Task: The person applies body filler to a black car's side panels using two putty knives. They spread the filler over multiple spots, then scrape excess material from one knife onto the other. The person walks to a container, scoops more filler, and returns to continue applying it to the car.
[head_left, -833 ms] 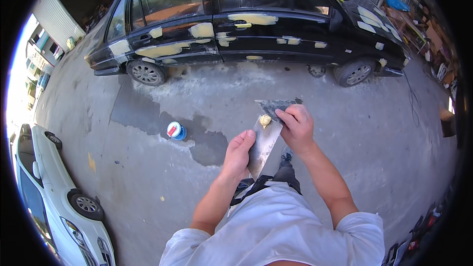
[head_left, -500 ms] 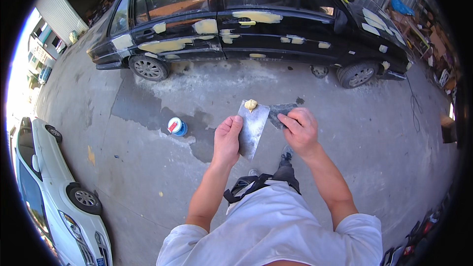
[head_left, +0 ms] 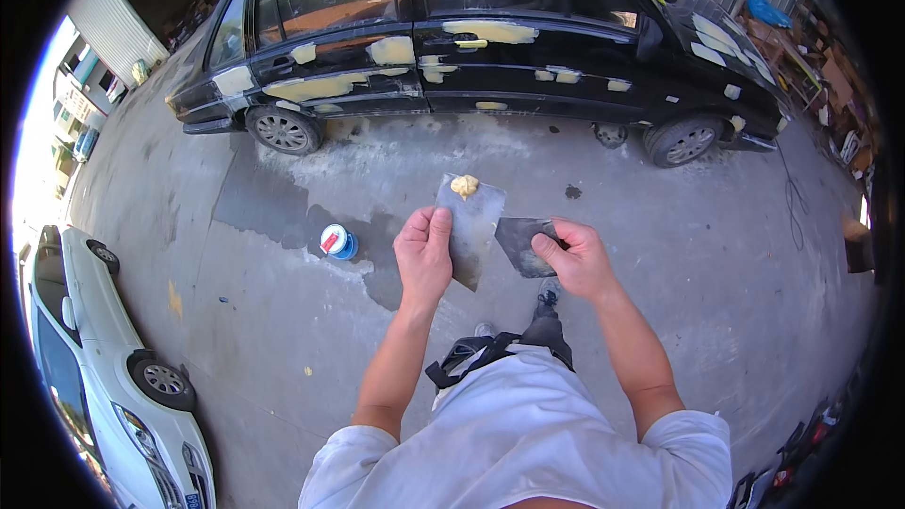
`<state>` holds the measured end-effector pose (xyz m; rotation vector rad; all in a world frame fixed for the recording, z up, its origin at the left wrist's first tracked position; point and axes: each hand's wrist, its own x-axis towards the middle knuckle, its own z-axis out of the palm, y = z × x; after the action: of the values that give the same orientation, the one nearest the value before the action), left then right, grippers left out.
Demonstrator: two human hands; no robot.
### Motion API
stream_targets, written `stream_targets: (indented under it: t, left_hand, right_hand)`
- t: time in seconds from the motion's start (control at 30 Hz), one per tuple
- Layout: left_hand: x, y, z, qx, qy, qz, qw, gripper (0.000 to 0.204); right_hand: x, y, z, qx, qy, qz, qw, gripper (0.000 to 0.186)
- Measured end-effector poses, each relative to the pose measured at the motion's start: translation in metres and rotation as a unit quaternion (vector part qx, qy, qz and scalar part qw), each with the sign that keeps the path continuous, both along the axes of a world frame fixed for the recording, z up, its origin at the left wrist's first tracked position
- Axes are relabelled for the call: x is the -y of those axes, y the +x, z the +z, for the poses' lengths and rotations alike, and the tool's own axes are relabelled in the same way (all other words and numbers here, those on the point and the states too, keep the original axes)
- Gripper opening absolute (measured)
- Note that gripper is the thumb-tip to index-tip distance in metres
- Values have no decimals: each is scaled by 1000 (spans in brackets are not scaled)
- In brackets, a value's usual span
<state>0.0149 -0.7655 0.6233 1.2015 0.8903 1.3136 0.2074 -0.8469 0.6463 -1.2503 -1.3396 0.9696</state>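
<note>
An outdoor yard of grey concrete floor (head_left: 283, 339) spreads under the person, marked by a darker wet patch (head_left: 273, 203) and pale dusty streaks near the black car (head_left: 490, 47) that stands across the top of the view, its doors and wings dotted with cream patches of filler. A white car (head_left: 104, 368) sits at the lower left, and open sheds with cluttered goods line the far left and right edges. On the floor just left of the hands stands a small round tin (head_left: 337, 241), blue at the side with a white top and a red label. The left hand (head_left: 423, 254) has its fingers clenched around the edge of a flat grey metal board (head_left: 473, 226), held up at chest height and carrying a yellowish lump of filler (head_left: 464, 186) at its top end. The right hand (head_left: 577, 259) grasps a dark flat spreader blade (head_left: 524, 243), whose edge lies just beside the board's lower right side.
</note>
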Motion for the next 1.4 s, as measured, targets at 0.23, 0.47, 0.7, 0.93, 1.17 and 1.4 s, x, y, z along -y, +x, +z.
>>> stream_targets:
  t: [0.23,0.47,0.7,0.93,1.17,1.4]
  left_hand:
    - [14,0,-4,-40,-12,-87,995,19]
    - [0,-6,-5,40,-55,-51,996,21]
    - [30,13,-7,25,-94,-285,954,18]
    - [13,0,2,66,-71,-81,992,22]
    - [33,12,-4,-106,24,10,994,23]
    - [20,-3,9,41,-23,-47,998,20]
  right_hand:
    - [-12,2,-8,-322,11,-124,939,26]
    - [-7,10,-9,-193,-82,-16,978,21]
    - [-10,-8,-1,-488,-188,53,851,24]
    - [-21,-2,-11,-443,-101,-53,889,18]
    - [-18,-13,-7,-449,86,-108,883,19]
    - [-10,-11,-10,-391,-60,-12,918,25]
